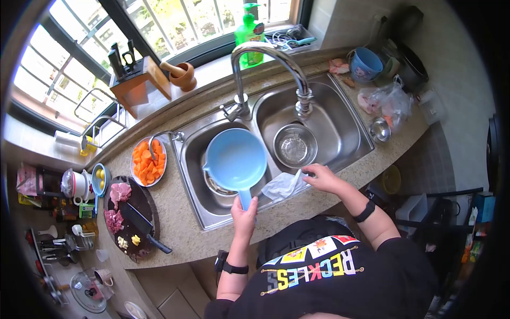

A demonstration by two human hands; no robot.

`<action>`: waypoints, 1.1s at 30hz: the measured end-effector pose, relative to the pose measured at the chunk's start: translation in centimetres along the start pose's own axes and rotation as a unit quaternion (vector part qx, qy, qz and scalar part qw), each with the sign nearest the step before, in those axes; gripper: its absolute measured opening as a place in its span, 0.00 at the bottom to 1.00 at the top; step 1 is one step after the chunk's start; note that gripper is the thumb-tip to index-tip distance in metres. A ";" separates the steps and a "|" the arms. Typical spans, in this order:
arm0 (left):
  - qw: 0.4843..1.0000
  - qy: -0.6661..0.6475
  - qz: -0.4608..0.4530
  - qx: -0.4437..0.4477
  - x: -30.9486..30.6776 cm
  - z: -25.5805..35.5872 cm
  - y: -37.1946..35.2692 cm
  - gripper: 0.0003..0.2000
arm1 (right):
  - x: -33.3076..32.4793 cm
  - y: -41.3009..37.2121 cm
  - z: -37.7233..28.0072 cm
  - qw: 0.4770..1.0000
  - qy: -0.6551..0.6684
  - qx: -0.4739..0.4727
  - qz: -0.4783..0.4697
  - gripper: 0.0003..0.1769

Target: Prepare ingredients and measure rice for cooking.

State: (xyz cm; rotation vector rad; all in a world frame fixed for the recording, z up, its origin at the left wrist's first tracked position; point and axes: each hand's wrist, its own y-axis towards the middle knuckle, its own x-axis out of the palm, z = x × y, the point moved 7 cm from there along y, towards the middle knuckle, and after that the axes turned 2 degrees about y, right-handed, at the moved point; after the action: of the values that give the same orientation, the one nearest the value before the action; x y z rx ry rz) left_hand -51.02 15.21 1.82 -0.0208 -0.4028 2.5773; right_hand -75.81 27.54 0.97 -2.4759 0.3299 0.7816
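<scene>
My left hand (244, 219) is closed round the handle of a light-blue water dipper (236, 158), whose round bowl hangs over the left basin (194, 199) of the steel sink. Beneath it, a metal bowl (215, 186) is mostly hidden. With the fingertips of my right hand (322, 178) I pinch one end of a crumpled white cloth (282, 186), which lies across the sink's front rim near the divider. In the right basin (337, 119), under the tap (304, 103), sits a steel bowl (295, 145) that seems to hold water.
Left of the sink stand a plate of cut carrots (149, 162) and a round dark chopping board (143, 207) with raw meat (120, 194) and a cleaver (139, 223). Plastic bags (390, 103) and a small metal cup (380, 129) lie on the right. Behind is a green soap bottle (248, 34).
</scene>
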 end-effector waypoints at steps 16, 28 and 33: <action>0.595 -0.607 -0.386 -0.357 24.6 -0.9 -2.1 0.14 | -12.2 -11.2 7.3 0.931 0.247 -0.102 0.249 0.24; 0.991 0.060 -0.095 -0.069 21.2 -5.4 -4.3 0.12 | -11.0 -9.6 10.7 0.970 0.133 -0.183 0.085 0.15; 0.996 0.093 -0.013 0.008 20.4 -5.3 -5.9 0.11 | -10.1 -8.5 10.3 0.957 -0.107 -0.241 0.125 0.18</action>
State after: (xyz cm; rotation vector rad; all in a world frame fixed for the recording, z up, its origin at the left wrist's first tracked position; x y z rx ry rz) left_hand -65.15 31.83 -0.19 -0.2461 -0.3105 2.5249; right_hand -85.56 40.99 3.18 -2.7892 0.4176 1.3624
